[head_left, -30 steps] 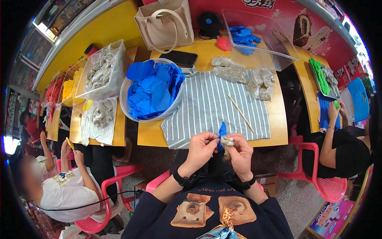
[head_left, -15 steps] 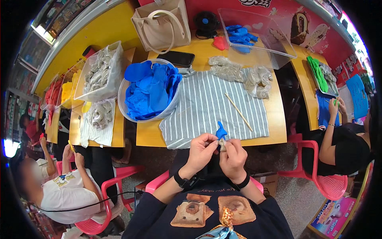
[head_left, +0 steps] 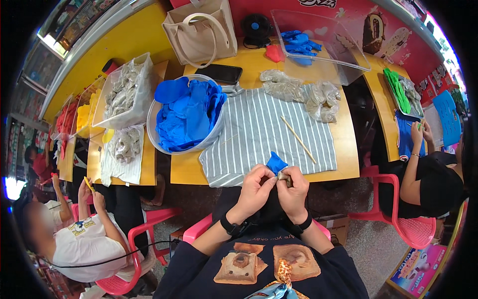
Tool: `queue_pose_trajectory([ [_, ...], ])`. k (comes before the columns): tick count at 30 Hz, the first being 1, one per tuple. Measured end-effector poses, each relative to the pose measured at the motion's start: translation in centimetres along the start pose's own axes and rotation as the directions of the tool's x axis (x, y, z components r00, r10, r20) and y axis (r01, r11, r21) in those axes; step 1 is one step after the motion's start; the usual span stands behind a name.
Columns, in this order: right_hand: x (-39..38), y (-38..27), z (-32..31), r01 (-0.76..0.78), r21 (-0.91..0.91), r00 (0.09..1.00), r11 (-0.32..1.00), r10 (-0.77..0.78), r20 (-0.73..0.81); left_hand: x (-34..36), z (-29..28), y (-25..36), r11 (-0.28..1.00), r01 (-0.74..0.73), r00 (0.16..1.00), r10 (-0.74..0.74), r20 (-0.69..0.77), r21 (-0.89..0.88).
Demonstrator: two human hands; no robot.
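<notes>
A limp piece of blue rubber, like a balloon [head_left: 275, 162], is pinched in my left hand [head_left: 257, 185] just off the near table edge. My right hand [head_left: 294, 189] is closed on a small clear bag of grey-brown filling [head_left: 284, 177], pressed against the balloon's lower end. The fingertips partly hide where the two meet. Past my hands, a grey striped cloth [head_left: 269, 134] covers the table, with a thin wooden stick [head_left: 298, 139] on it. Several similar filled bags [head_left: 321, 102] lie at its far right. A round clear tub [head_left: 151, 124] full of blue balloons stands to the left.
A beige tote bag [head_left: 224, 37], a black phone [head_left: 219, 74], a small black fan [head_left: 256, 27] and a clear bin [head_left: 343, 65] stand at the back. White tub [head_left: 102, 117] of filled bags sits left. Co-workers sit on both sides, on pink chairs [head_left: 398, 219].
The balloon has gone from standing narrow and upright to spread wider and leaning left. My right hand has turned, and the small bag now points more toward the left hand.
</notes>
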State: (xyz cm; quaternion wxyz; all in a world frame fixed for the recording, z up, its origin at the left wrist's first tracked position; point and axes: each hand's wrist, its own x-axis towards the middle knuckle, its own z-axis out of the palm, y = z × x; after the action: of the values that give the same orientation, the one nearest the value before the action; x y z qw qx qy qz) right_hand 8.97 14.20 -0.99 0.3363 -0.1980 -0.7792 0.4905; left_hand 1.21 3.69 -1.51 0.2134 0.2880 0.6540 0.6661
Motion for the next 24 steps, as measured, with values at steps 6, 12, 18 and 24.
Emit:
queue_pose_trajectory([
  [6, 1.1, -0.2, -1.0, 0.024, 0.224, 0.986, 0.974, -0.060, 0.156, 0.5, -0.7, 0.4, 0.943, 0.207, 0.977, -0.212, 0.011, -0.260],
  [12, 1.0, -0.4, -0.9, -0.001, 0.194, 0.989, 0.981, -0.028, 0.146, 0.8, -2.0, 0.9, 0.859, 0.325, 0.945, -0.273, 0.183, -0.395],
  [18, 0.5, -0.4, 0.0, -0.043, 0.171, 0.999, 0.984, 0.042, 0.008, -0.1, -0.7, 1.1, 0.964, 0.148, 0.986, -0.127, 0.109, -0.222],
  [24, 1.5, -0.5, -0.5, 0.034, 0.091, 0.989, 0.995, -0.046, 0.141, 0.2, -0.9, 2.1, 0.999, -0.001, 1.000, 0.001, -0.002, 0.032],
])
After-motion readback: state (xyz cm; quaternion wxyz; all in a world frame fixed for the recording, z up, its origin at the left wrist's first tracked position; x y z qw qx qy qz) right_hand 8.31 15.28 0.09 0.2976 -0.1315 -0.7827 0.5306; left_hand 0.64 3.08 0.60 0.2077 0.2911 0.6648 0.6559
